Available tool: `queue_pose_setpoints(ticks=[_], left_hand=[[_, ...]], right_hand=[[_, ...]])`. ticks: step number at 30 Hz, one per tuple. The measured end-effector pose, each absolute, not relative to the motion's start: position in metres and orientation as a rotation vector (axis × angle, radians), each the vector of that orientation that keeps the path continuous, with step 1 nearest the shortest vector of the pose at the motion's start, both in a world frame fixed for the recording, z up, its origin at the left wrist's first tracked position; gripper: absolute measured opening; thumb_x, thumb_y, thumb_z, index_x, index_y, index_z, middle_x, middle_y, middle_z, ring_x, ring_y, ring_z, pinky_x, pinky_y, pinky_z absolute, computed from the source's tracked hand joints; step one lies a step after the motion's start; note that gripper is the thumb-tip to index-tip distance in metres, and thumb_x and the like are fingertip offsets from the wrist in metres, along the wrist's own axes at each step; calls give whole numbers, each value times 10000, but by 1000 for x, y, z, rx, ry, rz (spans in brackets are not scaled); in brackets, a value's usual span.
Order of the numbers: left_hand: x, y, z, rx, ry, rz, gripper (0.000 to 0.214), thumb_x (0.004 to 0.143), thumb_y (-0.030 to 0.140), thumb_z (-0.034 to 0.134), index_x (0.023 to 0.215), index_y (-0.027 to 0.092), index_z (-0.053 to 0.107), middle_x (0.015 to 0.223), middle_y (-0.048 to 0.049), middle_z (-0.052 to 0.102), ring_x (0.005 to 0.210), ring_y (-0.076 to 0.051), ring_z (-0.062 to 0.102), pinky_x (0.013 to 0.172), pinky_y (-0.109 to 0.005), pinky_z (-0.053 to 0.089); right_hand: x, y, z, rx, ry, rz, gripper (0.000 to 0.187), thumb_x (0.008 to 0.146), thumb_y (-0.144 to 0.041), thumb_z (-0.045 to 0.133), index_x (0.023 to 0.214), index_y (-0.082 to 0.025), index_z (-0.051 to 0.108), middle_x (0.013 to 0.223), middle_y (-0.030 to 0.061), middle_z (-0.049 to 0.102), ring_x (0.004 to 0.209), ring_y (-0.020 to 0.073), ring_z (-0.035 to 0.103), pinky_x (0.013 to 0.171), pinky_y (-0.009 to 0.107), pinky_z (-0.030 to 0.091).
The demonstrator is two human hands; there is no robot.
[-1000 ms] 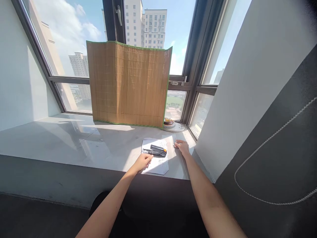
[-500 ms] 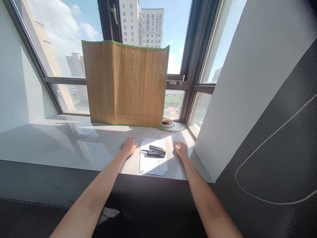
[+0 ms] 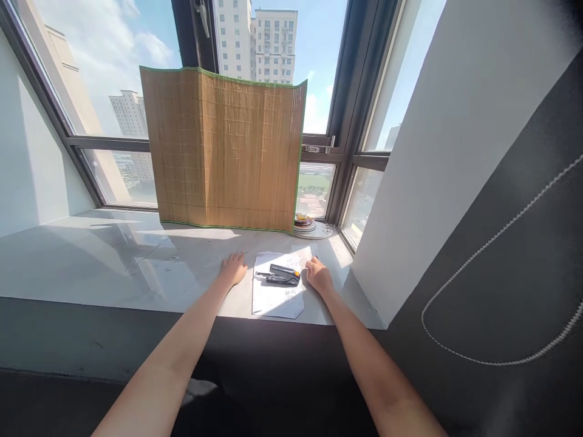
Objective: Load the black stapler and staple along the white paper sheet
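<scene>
A black stapler (image 3: 284,280) with an orange spot near its right end lies opened out on white paper sheets (image 3: 273,306), which bear handwriting or print. To the left of the paper, my left hand (image 3: 234,269) rests palm down on the pale windowsill (image 3: 182,261), fingers stretched out and holding nothing. My right hand (image 3: 319,276) is at the paper's right edge, its fingers curled together. Whatever sits between those fingertips is too small to make out. Neither hand touches the stapler.
Behind the paper a bamboo mat (image 3: 232,152) with green edging stands upright against the window. Stacked plates (image 3: 304,226) sit by its lower right corner. A beaded blind cord (image 3: 455,353) hangs at the right. The slanted wall (image 3: 428,164) bounds the sill there.
My right hand has moved left, closer to the stapler and paper. The left hand stays flat in about the same place. The whole view has shifted slightly.
</scene>
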State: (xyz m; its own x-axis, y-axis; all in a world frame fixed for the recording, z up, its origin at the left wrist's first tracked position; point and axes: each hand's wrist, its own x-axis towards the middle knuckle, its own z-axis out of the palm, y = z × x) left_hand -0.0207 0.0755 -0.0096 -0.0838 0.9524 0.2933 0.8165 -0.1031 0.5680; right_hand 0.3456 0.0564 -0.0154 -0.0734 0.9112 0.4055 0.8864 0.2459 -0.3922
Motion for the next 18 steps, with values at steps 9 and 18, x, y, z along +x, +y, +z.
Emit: queue_pose_setpoints(ticks=[9,18], left_hand=[[-17,84,-6,2175,1964,731,522,980,154,606,1500,142,650,1698,-234,530,1619,-411,439,1330,-552,355],[-4,60,-8,2212,2012,746,297,1036,73,465,1114,164,737,1210,-156,773,1172,-298,697,1000,-387,520]], right_hand=[[334,33,-8,-1618,-2068,-67,303,1028,-48,523,1082,-194,782,1152,61,712,849,166,655,678,273,360],[335,32,-8,-1511,-2154,29,286,1036,-69,526,1109,-199,770,1149,72,745,856,175,680,721,255,405]])
